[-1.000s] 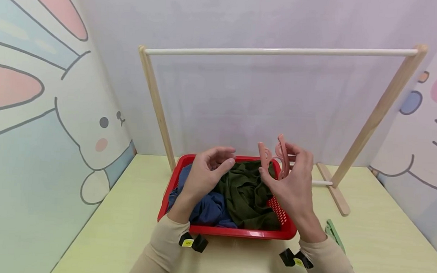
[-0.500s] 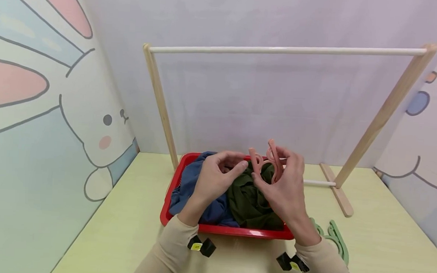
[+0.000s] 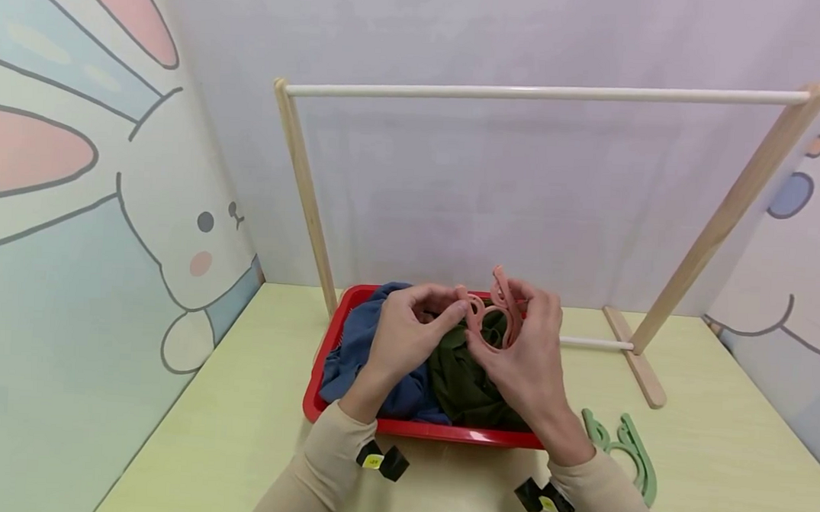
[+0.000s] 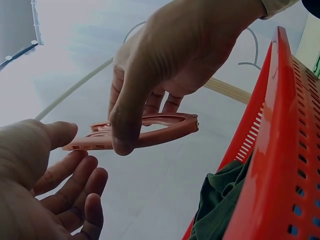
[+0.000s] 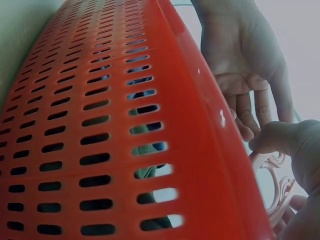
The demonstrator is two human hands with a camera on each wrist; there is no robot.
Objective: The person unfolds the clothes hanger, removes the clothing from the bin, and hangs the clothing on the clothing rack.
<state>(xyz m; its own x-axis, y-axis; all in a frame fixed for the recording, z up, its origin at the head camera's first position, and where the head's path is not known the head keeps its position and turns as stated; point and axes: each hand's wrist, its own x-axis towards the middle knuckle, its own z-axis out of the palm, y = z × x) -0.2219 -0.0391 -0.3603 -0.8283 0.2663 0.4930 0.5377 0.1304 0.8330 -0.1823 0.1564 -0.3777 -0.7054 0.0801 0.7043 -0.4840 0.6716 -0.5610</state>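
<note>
My right hand [image 3: 526,345] grips a pink folding clothes hanger [image 3: 511,310] over the basket, its thumb along the lower side. Two arms of the hanger stand folded up, with a ring between them. My left hand [image 3: 414,329] is at the hanger's left arm. In the left wrist view, the left thumb [image 4: 62,134] lies just above the end of the hanger [image 4: 167,135] with a small gap, and the fingers are beneath it, loosely bent. The right wrist view shows part of the hanger [image 5: 272,187] beyond the basket rim.
Below my hands stands a red perforated basket [image 3: 457,434] holding blue cloth [image 3: 411,393] and dark green cloth [image 3: 469,381]. A green folding hanger [image 3: 638,457] lies by my right forearm. Behind rises a wooden rack [image 3: 721,216] with a white rail [image 3: 541,93].
The right hand has brought the pink hanger left and slightly down, and the left hand has moved right to its end. More of the green hanger shows. The head view has shifted slightly.
</note>
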